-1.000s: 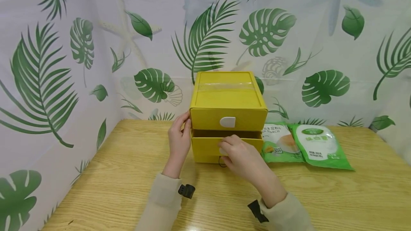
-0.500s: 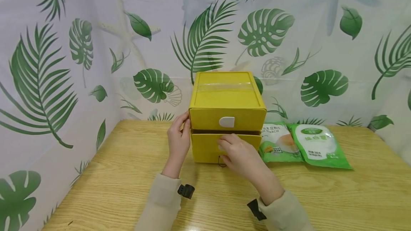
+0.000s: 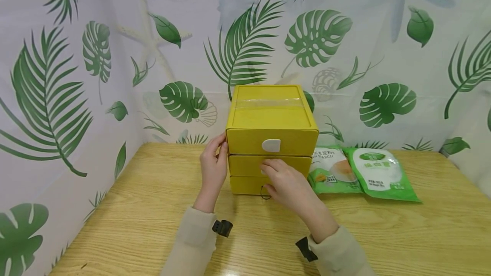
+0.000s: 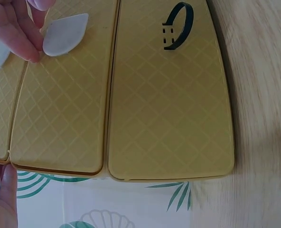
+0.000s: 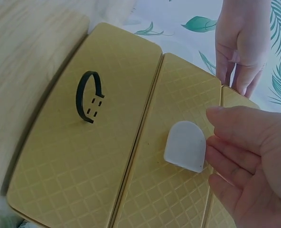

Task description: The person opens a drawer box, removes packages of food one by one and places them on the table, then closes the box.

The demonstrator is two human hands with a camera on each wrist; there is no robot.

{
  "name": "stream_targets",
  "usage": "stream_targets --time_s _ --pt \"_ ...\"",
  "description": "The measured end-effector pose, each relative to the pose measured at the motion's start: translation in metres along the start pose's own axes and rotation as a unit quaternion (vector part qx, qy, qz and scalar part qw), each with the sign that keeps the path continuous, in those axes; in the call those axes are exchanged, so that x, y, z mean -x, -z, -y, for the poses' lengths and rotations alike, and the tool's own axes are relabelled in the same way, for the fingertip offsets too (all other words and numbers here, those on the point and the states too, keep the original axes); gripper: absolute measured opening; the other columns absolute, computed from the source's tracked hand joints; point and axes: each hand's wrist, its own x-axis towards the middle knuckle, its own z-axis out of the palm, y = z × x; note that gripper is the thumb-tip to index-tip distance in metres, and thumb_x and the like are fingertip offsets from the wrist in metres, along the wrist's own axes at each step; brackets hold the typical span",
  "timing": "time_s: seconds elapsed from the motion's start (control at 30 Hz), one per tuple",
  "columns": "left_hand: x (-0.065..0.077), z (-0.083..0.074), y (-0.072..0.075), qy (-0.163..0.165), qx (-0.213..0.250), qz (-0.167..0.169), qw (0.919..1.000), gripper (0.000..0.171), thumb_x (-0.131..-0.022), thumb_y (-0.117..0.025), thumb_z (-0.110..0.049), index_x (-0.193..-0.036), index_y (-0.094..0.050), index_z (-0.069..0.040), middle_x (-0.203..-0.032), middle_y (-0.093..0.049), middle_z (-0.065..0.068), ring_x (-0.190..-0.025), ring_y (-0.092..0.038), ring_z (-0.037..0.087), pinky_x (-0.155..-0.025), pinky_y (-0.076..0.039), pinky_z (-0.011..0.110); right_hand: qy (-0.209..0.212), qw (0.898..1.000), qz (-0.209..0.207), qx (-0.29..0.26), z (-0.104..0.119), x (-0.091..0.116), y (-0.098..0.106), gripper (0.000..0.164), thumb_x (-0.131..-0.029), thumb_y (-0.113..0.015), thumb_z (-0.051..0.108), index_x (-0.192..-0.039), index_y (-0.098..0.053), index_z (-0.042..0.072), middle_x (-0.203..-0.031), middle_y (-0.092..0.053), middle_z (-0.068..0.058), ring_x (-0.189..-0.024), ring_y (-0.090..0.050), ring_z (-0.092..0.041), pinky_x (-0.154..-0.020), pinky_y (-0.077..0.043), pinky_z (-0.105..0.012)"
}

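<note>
A yellow drawer unit [image 3: 274,112] stands on the table with its three drawers flush. White tab handles are on the top and middle drawers, and a black loop [image 5: 79,97] is on the bottom drawer. My left hand [image 3: 213,165] rests against the unit's left side near the top drawer, fingers fairly straight. At the middle drawer's front, my right hand [image 3: 289,186] has its fingertips at the edge of the white tab handle [image 5: 185,146]. In the right wrist view its thumb sits apart from the tab, and nothing is pinched between thumb and fingers.
Beside the unit on the right lie two green-and-white packets, a starch bag [image 3: 333,171] and another bag [image 3: 383,176]. Both lie on the wooden table [image 3: 138,208]. A leaf-patterned sheet [image 3: 192,54] hangs behind and at the sides.
The middle drawer has slid inward from partly pulled out to flush, with my right hand at its front. My left hand has stayed at the unit's side.
</note>
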Motion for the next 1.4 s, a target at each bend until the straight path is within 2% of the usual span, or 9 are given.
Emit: stream_targets --time_s 0.43,0.87,1.07,1.4 --pt "0.000 -0.002 0.001 0.008 0.004 0.004 1.0000 0.023 -0.088 -0.049 0.003 -0.108 -0.058 0.008 -0.107 -0.058 0.019 -0.096 -0.056 0.027 -0.067 -0.053 0.033 0.006 1.000 -0.001 0.001 -0.004 -0.001 -0.003 0.043 -0.070 -0.075 0.011 -0.108 -0.059 0.000 -0.112 -0.055 -0.011 -0.102 -0.051 -0.023 -0.080 -0.048 -0.032" --pt "0.000 0.000 0.001 0.006 0.003 0.005 1.0000 0.023 -0.088 -0.050 0.002 -0.109 -0.058 0.008 -0.107 -0.058 0.019 -0.095 -0.056 0.027 -0.067 -0.053 0.034 0.007 1.000 0.015 -0.003 0.003 -0.001 0.000 0.040 -0.071 -0.073 0.013 -0.107 -0.059 0.000 -0.109 -0.057 -0.010 -0.101 -0.052 -0.023 -0.077 -0.049 -0.033" --pt "0.000 0.001 0.001 0.000 -0.001 0.001 1.0000 0.022 -0.088 -0.050 0.003 -0.107 -0.059 0.009 -0.106 -0.058 0.019 -0.095 -0.056 0.028 -0.066 -0.053 0.035 0.003 0.999 0.035 -0.029 0.005 0.000 -0.001 0.038 -0.072 -0.073 0.012 -0.106 -0.060 0.001 -0.106 -0.058 -0.009 -0.098 -0.054 -0.022 -0.076 -0.050 -0.033" --pt "0.000 -0.001 0.001 0.012 0.008 0.007 0.9999 0.023 -0.088 -0.049 0.003 -0.108 -0.058 0.008 -0.107 -0.058 0.019 -0.096 -0.056 0.028 -0.068 -0.053 0.035 0.015 0.994 0.087 -0.059 0.004 -0.002 -0.010 0.031 -0.072 -0.071 0.009 -0.100 -0.061 0.000 -0.096 -0.058 -0.008 -0.083 -0.057 -0.020 -0.071 -0.050 -0.031"
